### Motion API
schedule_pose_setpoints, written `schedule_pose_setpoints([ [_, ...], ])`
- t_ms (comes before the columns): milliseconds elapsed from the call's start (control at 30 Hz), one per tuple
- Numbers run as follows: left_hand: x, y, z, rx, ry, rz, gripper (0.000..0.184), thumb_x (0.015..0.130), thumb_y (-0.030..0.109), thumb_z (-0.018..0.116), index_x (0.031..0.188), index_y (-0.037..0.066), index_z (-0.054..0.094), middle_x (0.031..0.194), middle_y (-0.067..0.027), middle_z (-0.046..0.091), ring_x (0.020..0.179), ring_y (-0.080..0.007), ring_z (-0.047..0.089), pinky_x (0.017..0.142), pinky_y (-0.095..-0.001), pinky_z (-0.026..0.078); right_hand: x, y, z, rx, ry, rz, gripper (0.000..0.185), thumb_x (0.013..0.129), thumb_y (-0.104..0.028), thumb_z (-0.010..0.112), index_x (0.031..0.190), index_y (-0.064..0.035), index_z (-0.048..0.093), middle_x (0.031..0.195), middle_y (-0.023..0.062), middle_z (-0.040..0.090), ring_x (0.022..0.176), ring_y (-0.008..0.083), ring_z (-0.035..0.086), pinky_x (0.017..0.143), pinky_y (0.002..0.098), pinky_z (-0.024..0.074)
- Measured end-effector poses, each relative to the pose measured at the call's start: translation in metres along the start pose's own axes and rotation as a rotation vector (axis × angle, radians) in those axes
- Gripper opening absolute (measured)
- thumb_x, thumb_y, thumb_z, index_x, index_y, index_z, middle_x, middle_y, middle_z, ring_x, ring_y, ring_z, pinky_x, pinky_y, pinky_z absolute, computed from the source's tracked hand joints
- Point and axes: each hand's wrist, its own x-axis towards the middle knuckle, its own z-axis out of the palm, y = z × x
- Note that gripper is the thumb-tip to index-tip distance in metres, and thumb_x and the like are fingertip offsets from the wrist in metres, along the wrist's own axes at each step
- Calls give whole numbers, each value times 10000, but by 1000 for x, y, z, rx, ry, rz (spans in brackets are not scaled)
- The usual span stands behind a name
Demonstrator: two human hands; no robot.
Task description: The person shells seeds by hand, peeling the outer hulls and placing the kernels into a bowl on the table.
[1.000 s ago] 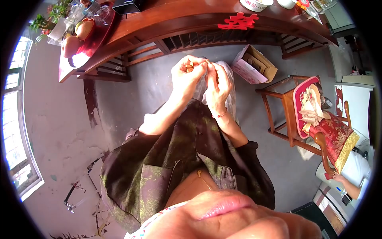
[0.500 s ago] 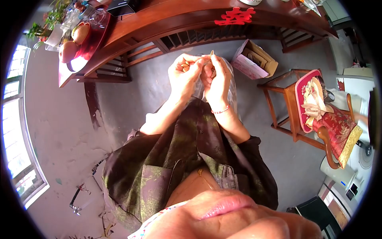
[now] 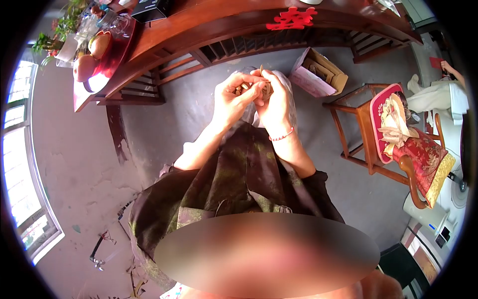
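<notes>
L. hand [image 3: 230, 102] curled round small tan pcs. [image 3: 242, 88]; fingers closed, thumb reaching R. toward R. hand [image 3: 275, 99]. R. hand also closed; thin tan sliver [image 3: 262, 71] gripped at fingertips, tip up. Exact type of pcs. can't be told. Both hands held close tog. at 12 o'clk, above plastic-covered lap. Wooden table [image 3: 219, 27] seen beyond, w/ red paper cut-out [image 3: 291, 18] on front edge. Fruit tray [image 3: 130, 37] at 10–11 o'clk; open cardboard box [image 3: 318, 74] on floor at 1; wooden armchair [image 3: 362, 124] w/ red cushion at 2–3. Another person's forearm [image 3: 456, 74] partly visible nr. 2.
</notes>
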Motion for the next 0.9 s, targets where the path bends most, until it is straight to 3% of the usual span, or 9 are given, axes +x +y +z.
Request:
schedule_pose_setpoints([
  [133, 0, 3, -1, 30, -9, -30, 112, 838, 20, 681, 928, -39, 654, 751, -58, 636, 629, -95, 618, 581, -201, 479, 1, 2, -1, 8, 21, 13, 196, 924, -227, 503, 956, -44, 567, 872, 40, 617, 659, 85, 563, 460, 192, 372],
  [200, 1, -1, -6, 201, -41, 22, 130, 849, 45, 674, 956, -30, 673, 756, -44, 625, 641, -89, 615, 597, -202, 471, -2, -2, 2, -10, 40, 9, 210, 921, -240, 512, 942, -39, 573, 834, 39, 616, 632, 84, 554, 459, 192, 370],
  [267, 0, 5, -3, 122, -78, 10, 169, 888, 63, 631, 991, -69, 652, 786, -66, 640, 663, -120, 640, 624, -212, 500, -4, -6, 8, -5, 85, 12, 227, 912, -250, 537, 898, -29, 590, 726, 25, 593, 570, 78, 528, 435, 192, 354],
  [333, 1, -3, -9, 187, -101, 68, 162, 884, 45, 631, 998, -68, 648, 780, -69, 640, 671, -120, 638, 631, -221, 503, -2, -5, 5, -7, 92, 8, 213, 906, -243, 550, 906, -35, 596, 759, 23, 597, 573, 75, 526, 424, 193, 349],
  [400, 1, -2, -6, 78, -76, -6, 115, 864, 7, 640, 953, -66, 644, 775, -95, 654, 656, -130, 636, 627, -236, 521, -3, -2, 4, -32, 99, -6, 185, 910, -220, 556, 929, -43, 608, 829, 23, 606, 576, 76, 528, 429, 191, 361],
  [500, 2, 9, -3, -120, -54, -82, 78, 848, 0, 653, 897, -56, 628, 739, -120, 662, 633, -142, 639, 595, -247, 539, -5, -1, 7, -43, 49, -2, 193, 930, -211, 540, 934, -30, 608, 771, 11, 594, 553, 63, 509, 417, 176, 351],
  [633, 8, 13, -6, -175, 94, 35, 101, 846, 44, 669, 906, -32, 638, 751, -92, 668, 582, -91, 591, 502, -173, 435, -11, -3, 8, -104, -29, -59, 178, 949, -178, 532, 936, -20, 611, 681, -10, 537, 487, 34, 424, 397, 165, 298],
  [700, 7, 19, -13, -140, 107, -115, 112, 850, 9, 656, 952, -36, 642, 831, -80, 669, 736, -92, 617, 659, -186, 486, -14, -3, 9, -176, -25, -56, 136, 941, -155, 560, 944, -29, 612, 660, -19, 521, 477, 20, 388, 393, 168, 263],
  [900, 6, 22, -23, -170, 10, -185, 131, 838, 15, 672, 957, -35, 643, 896, -82, 671, 779, -92, 613, 699, -197, 487, -16, -6, 0, -275, -97, -12, 127, 948, -153, 551, 943, -50, 625, 621, -48, 444, 458, 19, 323, 404, 164, 258],
])
